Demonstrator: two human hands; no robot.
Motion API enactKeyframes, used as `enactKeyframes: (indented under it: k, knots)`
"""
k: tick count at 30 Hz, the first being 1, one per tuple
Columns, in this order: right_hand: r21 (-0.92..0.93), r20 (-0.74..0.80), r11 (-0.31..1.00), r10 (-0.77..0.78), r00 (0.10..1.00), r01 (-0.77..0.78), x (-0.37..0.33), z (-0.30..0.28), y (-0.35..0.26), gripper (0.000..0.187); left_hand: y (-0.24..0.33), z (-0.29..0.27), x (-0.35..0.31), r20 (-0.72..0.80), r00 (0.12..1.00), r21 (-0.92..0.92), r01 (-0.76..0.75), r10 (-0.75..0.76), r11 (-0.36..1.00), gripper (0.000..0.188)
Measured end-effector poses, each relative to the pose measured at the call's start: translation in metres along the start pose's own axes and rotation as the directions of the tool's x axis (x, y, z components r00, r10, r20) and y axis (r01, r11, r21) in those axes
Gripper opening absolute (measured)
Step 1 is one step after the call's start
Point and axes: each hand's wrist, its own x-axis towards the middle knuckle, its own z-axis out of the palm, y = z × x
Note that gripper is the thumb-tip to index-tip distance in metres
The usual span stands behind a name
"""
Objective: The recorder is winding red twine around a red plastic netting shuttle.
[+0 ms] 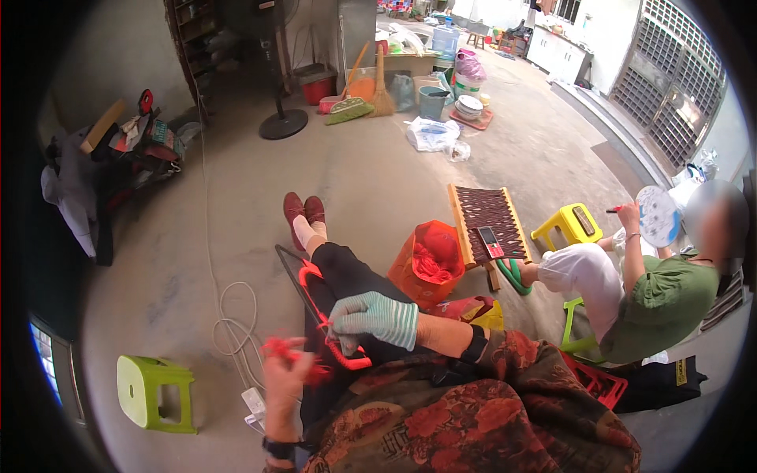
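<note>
My left hand (285,382), bare and slightly blurred, is closed round a bundle of red cord (319,370). My right hand (374,319), in a green-and-white striped glove, is above my lap with its fingers pinched together on a red strand. Across my legs lies a thin dark frame (290,264), partly wrapped with red cord (310,272); my right hand hides its middle. Right of my knees stands an orange-red bag (414,268) filled with more red cord (434,264).
A person in a green top (670,292) sits at right holding a round fan (659,217). Near them are a yellow stool (569,227) and a wooden rack (485,209) bearing a phone (490,241). A green stool (158,394) and white cable (229,319) are left.
</note>
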Motion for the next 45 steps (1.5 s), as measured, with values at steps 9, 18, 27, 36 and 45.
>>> enactKeyframes:
  k: [9,18,27,36,45]
  knots:
    - [0.147,-0.066,0.985,0.104,0.992,-0.093,-0.029,0.010,-0.005,0.015,-0.037,0.039,0.005,0.109,0.993,0.240,0.018,-0.046,0.971,0.035]
    - [-0.447,-0.211,0.895,-0.125,0.970,0.018,0.008,-0.052,0.060,0.019,0.017,-0.026,-0.031,-0.061,0.991,-0.440,-0.134,0.119,0.888,0.013]
    - [-0.986,0.100,0.122,-0.133,0.986,0.117,0.033,-0.015,0.068,0.027,-0.044,0.012,0.014,0.240,0.922,0.798,-0.366,0.303,0.479,0.014]
    - [-0.458,-0.190,0.864,-0.326,0.926,0.210,0.018,-0.043,0.049,0.013,-0.024,0.009,0.024,-0.066,0.973,0.262,-0.197,0.222,0.945,0.019]
    - [0.628,0.411,0.752,-0.538,0.736,0.200,-0.039,0.005,-0.004,0.052,0.010,0.020,-0.006,0.519,0.850,-0.843,0.493,0.088,0.213,0.046]
